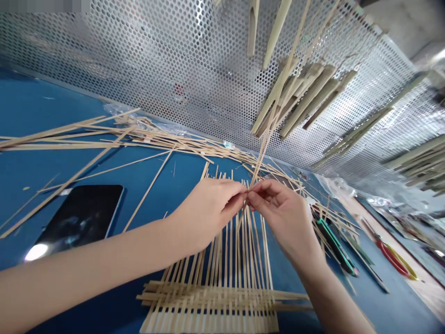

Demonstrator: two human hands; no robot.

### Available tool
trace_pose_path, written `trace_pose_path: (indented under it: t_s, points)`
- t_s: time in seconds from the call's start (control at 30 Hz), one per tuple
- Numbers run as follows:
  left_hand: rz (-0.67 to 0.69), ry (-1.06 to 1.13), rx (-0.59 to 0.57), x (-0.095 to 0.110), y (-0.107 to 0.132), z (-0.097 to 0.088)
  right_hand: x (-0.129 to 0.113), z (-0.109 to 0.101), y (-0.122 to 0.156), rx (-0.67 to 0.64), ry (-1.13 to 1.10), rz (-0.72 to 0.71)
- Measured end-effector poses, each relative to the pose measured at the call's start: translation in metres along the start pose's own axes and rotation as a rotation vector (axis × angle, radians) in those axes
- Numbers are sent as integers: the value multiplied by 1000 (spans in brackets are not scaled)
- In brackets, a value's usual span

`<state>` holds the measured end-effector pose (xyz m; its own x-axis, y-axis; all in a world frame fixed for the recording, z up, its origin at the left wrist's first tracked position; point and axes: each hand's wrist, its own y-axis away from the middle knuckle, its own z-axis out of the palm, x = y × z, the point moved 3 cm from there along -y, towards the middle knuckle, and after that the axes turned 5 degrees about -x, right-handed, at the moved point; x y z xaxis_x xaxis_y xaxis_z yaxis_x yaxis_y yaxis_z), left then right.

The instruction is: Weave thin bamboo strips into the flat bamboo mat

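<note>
Strips (260, 157) pinched tight, thumb to fingertip, by left hand (205, 213) and right hand (281, 213), over weave (208, 297); upper ends cut off at top, exact contact hidden. Weave's near edge cut off below grip. Blue table (135, 185) shows leftward to phone (83, 218); cutter (335, 246) near right; mesh (104, 60) beyond grip.

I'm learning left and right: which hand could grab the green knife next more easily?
Probably the right hand: the green-and-black utility knife lies beside its wrist; the left hand is farther away.
</note>
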<state>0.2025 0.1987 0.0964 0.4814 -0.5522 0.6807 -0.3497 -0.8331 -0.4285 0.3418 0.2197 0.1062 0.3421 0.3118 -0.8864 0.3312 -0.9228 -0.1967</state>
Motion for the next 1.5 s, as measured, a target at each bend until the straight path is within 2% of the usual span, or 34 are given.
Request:
trace_pose_path:
  t_s: [0.2,0.57,0.7,0.93,1.07,1.3,1.5]
  points:
    - [-15,-21,40,-2,2,1,2,2,1,75,-14,-13]
    - [131,-194,1,1,3,6,4,2,-1,-51,18,-25]
    - [98,-138,-20,0,4,9,4,5,-1,-32,32,-34]
    - [37,-84,53,-1,5,7,11,6,0,42,-122,-7]
    - [43,-89,54,-4,3,7,19,6,-4,-3,-197,14]
    - [85,-91,36,-6,3,11,22,7,-9,-78,-188,-47]
    - [26,-32,15,-7,5,14,24,9,-8,-43,-153,-92]
